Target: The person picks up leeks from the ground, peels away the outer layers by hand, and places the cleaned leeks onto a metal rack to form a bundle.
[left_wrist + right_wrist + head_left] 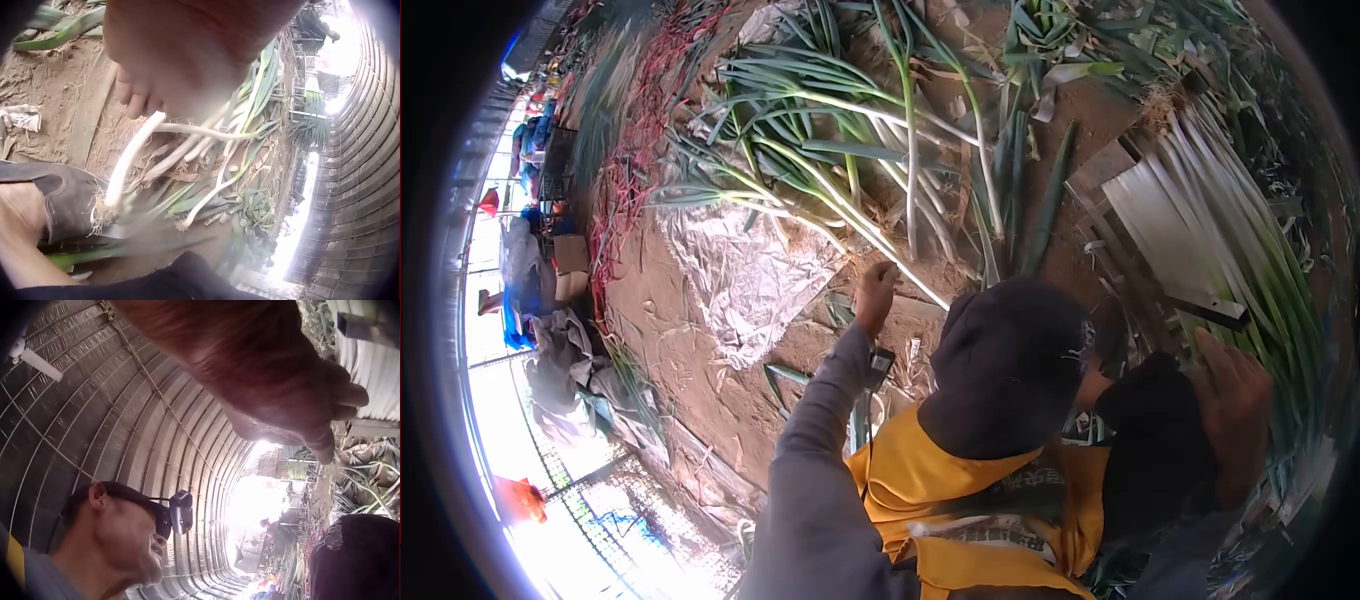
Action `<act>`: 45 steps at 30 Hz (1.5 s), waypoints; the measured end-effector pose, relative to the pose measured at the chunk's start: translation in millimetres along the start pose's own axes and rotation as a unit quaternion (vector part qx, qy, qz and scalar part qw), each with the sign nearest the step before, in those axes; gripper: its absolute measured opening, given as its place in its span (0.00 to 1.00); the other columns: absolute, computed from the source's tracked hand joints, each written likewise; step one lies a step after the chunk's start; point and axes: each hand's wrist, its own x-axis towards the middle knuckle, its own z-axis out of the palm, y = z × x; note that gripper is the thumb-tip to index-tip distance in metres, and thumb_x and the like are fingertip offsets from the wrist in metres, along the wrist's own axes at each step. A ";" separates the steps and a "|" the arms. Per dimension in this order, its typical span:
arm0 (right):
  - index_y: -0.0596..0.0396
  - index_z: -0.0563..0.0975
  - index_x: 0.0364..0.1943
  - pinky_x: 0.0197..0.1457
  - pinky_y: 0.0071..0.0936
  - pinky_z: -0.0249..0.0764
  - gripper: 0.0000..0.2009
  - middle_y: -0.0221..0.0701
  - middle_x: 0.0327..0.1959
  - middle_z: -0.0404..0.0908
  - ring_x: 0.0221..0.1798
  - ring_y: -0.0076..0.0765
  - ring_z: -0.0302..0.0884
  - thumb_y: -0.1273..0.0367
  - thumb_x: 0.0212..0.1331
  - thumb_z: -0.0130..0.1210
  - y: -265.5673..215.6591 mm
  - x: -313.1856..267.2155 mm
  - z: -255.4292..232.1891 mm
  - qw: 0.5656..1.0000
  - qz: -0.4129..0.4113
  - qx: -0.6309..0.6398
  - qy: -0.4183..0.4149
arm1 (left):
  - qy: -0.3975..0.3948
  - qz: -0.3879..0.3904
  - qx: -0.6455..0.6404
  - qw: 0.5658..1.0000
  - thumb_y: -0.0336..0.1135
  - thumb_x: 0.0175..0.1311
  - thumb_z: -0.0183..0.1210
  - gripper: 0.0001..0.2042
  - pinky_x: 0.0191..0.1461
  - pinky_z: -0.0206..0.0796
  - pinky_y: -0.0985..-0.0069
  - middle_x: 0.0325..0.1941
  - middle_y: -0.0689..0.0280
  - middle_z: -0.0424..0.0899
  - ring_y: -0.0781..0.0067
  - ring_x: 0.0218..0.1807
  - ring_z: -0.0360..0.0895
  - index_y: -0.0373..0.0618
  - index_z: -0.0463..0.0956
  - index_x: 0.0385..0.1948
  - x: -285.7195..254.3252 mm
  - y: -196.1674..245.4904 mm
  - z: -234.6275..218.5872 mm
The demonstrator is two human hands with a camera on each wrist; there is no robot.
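Observation:
My left hand (875,295) is at the middle of the head view, fingers curled around a long green onion (840,200) whose leaves point up and left. The left wrist view shows the hand (181,56) from close up, the white stalk (128,159) and its roots below the fingers. My right hand (1235,405) is beside the pile of green onions (1230,220) at the right, its fingers loosely bent. In the right wrist view nothing shows between the fingers and thumb of this hand (275,394), near white stalks (369,375).
More green onions (800,85) lie on the soil beside a crumpled silvery sheet (745,270). A metal frame (1210,305) bears the pile. A dark-capped head (1010,365) fills the lower middle. Along the left edge are bags and a cardboard box (570,253).

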 end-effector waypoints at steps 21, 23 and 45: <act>0.58 0.73 0.65 0.50 0.47 0.74 0.28 0.48 0.46 0.80 0.46 0.57 0.78 0.77 0.57 0.64 -1.6 28.4 25.5 0.987 0.070 0.000 -0.148 | -0.187 0.391 0.561 0.706 0.32 0.62 0.57 0.15 0.82 0.46 0.48 0.60 0.61 0.77 0.59 0.73 0.68 0.56 0.82 0.50 6.1 -3.0 -22.2; 0.56 0.72 0.67 0.50 0.48 0.74 0.29 0.49 0.48 0.80 0.47 0.58 0.78 0.76 0.58 0.63 -2.0 29.3 25.0 0.982 0.094 0.005 -0.163 | -0.158 0.413 0.525 0.728 0.31 0.62 0.58 0.14 0.83 0.45 0.49 0.59 0.61 0.78 0.60 0.73 0.66 0.56 0.83 0.48 9.8 2.5 -24.8; 0.55 0.73 0.68 0.66 0.47 0.69 0.29 0.47 0.58 0.80 0.61 0.56 0.75 0.71 0.58 0.61 -1.0 43.3 28.5 0.926 0.238 -0.024 -0.293 | 0.048 0.168 0.624 0.762 0.35 0.67 0.58 0.20 0.71 0.63 0.56 0.65 0.57 0.73 0.54 0.72 0.68 0.50 0.73 0.61 128.8 -7.4 -120.4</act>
